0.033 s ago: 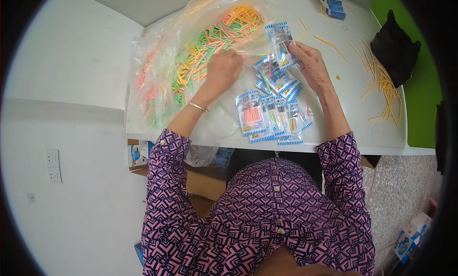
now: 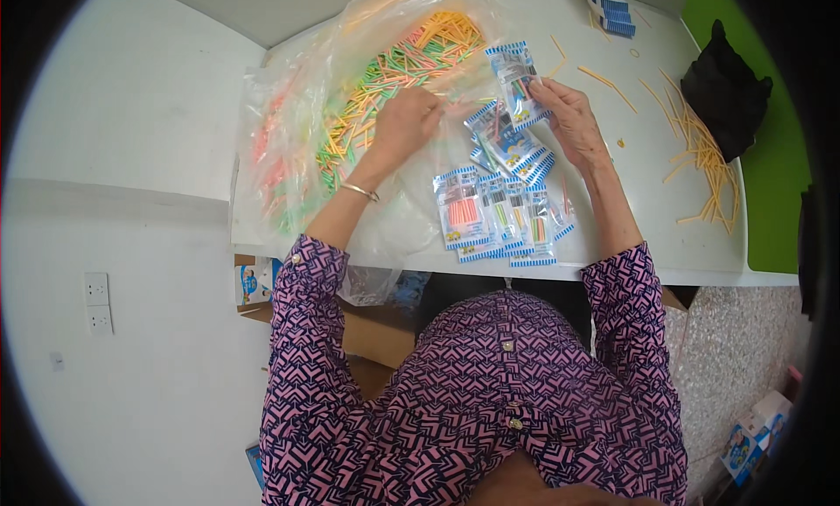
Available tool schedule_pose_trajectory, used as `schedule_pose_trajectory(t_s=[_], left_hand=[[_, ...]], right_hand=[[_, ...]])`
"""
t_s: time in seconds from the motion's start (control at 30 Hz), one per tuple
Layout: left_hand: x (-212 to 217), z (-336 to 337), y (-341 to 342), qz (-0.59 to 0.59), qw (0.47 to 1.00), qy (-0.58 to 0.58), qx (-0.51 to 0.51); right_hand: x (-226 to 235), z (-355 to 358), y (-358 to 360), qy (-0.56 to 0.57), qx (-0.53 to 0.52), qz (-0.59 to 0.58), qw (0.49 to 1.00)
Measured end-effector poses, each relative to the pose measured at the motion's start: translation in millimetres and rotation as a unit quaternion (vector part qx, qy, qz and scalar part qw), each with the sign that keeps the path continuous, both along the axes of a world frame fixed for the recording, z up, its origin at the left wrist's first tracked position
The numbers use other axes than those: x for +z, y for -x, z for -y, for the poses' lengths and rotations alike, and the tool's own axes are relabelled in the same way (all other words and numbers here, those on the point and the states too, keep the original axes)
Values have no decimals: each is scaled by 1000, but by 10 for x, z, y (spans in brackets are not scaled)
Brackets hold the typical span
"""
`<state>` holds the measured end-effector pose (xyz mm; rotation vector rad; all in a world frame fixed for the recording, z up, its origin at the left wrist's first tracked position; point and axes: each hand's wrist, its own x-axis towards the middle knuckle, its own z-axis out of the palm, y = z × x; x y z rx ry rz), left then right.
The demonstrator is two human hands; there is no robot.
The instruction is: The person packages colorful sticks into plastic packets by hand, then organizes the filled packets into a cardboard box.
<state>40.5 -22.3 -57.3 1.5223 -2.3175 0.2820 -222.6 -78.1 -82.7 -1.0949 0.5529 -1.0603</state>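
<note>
My right hand holds a small clear packet with blue striped ends by its right side, thumb on top. A few coloured sticks show inside it. My left hand, with a bracelet at the wrist, is closed, its fingers drawn together over the heap of thin coloured sticks. Whatever its fingertips pinch, if anything, is too small to make out. The heap of green, pink, yellow and orange sticks lies in a large open clear plastic bag. Below my right hand, several similar packets overlap on the table.
Loose yellow sticks lie at the table's right, beside a crumpled black bag. A stack of blue-and-white packets stands at the far right. Under the table's front edge is an open cardboard box. A white wall borders the left.
My left hand has shifted slightly to the left over the sticks. My right hand and its packet stay nearly in place.
</note>
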Motion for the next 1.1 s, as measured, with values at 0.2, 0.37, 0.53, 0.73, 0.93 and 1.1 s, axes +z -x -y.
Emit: schedule_pose_trajectory(t_s=[0.2,0.37,0.53,0.73,0.93,1.1], left_hand=[[273,318,-436,-374,884,-280,25],[319,574,-694,-129,938,-254,199],[-88,668,-524,111,979,-94,139],[-171,831,-544,121,979,-121,108],[-342,825,-685,105,991,-57,60],[-242,655,-702,-30,993,-64,96]], right_hand=[[38,-8,-22,-1,11,-33,999],[59,-33,-84,2,23,-40,999],[23,2,-44,-4,16,-41,999],[57,-9,-54,-2,23,-39,999],[104,-27,-60,-1,19,-44,999],[108,-69,-136,-7,20,-50,999]])
